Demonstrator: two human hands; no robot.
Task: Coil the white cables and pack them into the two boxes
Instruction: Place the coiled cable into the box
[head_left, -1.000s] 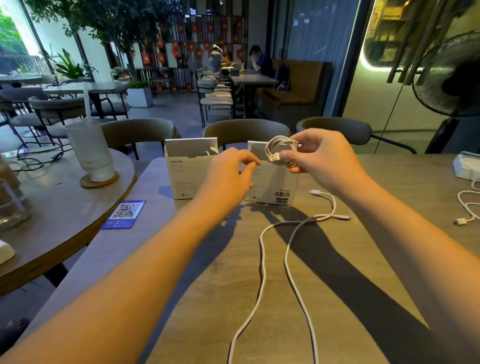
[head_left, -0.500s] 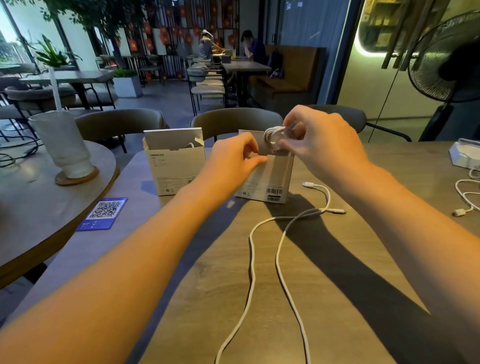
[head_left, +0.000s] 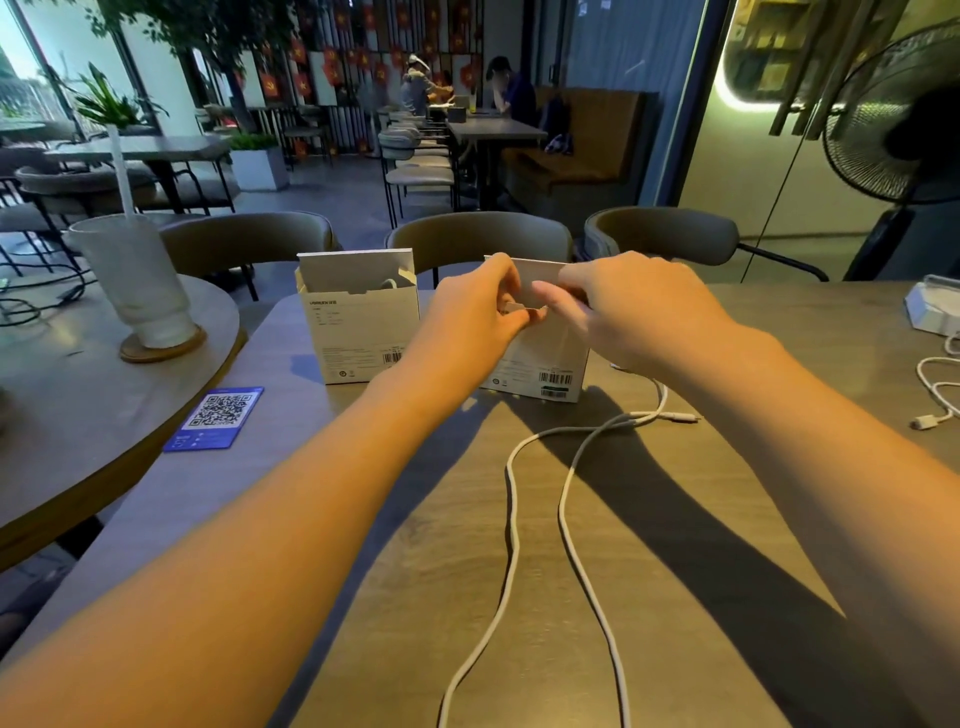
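Note:
Two white boxes stand open at the far side of the wooden table (head_left: 675, 597). In the left box (head_left: 358, 332) a bit of white cable (head_left: 388, 283) shows. My left hand (head_left: 467, 317) pinches a small flap at the top of the right box (head_left: 540, 358). My right hand (head_left: 639, 306) has its fingers at that box's mouth, and the coiled cable is hidden behind them. A loose white cable (head_left: 511, 519) runs from the near edge up to its plugs (head_left: 675, 415) beside the right box.
Another white cable (head_left: 935, 384) and a white device (head_left: 935, 312) lie at the right edge. A blue QR card (head_left: 218, 415) lies left of the boxes. A cup with a straw (head_left: 135, 280) stands on the round table to the left. Chairs (head_left: 478, 239) line the far edge, with a fan (head_left: 904, 130) to the right.
My right hand brought the coiled cable down to the right box's mouth, where it went out of sight. My left hand moved onto that box's flap.

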